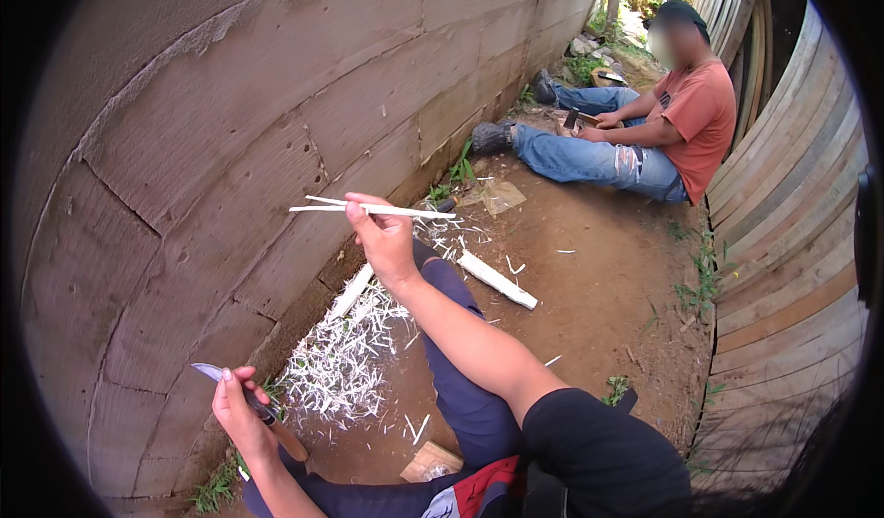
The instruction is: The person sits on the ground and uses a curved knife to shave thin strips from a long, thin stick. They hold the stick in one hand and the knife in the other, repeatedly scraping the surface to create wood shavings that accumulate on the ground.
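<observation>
My left hand (247,417) is closed round a knife (210,371), its blade pointing up and left toward the wall. My right hand (385,242) is raised farther forward, pinching thin pale wooden sticks (410,211) between thumb and fingers; two ends spread apart on the left. Under and between my hands lies a heap of white wood shavings (336,371). A pale split piece of wood (497,279) rests on the ground right of my right hand, and another pale piece (352,293) lies across the heap's far edge.
A block wall (230,150) runs along my left; a wooden plank fence (792,269) stands on the right. Farther ahead, a person (691,122) sits with legs stretched toward the wall, holding a dark-headed tool (572,118). A small wooden block (429,463) lies near my legs.
</observation>
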`<control>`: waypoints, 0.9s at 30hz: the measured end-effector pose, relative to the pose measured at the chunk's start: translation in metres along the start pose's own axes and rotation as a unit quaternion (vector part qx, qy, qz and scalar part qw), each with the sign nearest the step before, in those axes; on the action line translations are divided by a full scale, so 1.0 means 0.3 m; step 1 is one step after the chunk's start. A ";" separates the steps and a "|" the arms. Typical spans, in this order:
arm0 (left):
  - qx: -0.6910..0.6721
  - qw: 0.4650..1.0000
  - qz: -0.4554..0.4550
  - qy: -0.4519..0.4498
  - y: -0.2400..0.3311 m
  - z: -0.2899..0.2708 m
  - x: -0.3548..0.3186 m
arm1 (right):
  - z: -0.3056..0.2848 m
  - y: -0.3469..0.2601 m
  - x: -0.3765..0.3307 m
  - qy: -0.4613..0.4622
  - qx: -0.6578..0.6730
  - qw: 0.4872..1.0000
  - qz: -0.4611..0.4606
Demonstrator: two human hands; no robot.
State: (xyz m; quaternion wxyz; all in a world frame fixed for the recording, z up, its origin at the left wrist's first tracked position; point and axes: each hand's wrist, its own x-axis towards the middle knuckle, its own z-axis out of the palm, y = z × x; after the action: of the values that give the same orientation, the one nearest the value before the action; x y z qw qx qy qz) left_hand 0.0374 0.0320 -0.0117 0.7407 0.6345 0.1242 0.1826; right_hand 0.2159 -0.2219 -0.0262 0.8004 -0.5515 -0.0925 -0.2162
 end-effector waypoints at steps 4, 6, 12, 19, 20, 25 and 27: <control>0.004 1.000 -0.001 0.004 -0.001 -0.007 0.002 | -0.016 0.012 0.031 0.043 0.034 0.996 0.064; 0.004 1.000 -0.002 0.002 0.000 -0.007 0.004 | -0.012 0.018 0.035 0.067 -0.010 0.997 0.034; 0.006 1.000 -0.007 -0.002 -0.007 0.004 0.003 | 0.006 0.014 0.005 0.032 -0.023 0.997 0.068; 0.020 1.000 -0.011 -0.009 -0.008 0.011 0.000 | 0.012 0.015 -0.005 -0.011 -0.018 0.997 0.077; 0.022 1.000 -0.011 -0.010 -0.006 0.014 0.001 | 0.012 0.018 -0.004 -0.016 -0.024 0.996 0.086; 0.044 0.999 -0.027 0.003 -0.001 0.022 -0.002 | 0.012 0.030 0.002 0.003 -0.054 0.998 0.035; 0.040 0.999 -0.020 -0.019 0.002 0.021 -0.009 | 0.011 0.023 -0.001 0.009 -0.073 0.997 -0.021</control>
State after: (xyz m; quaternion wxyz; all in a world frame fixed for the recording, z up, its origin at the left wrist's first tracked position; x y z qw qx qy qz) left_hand 0.0375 0.0254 -0.0103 0.7206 0.6643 0.1300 0.1502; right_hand 0.2190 -0.2166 -0.0310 0.7540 -0.6045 -0.0807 -0.2440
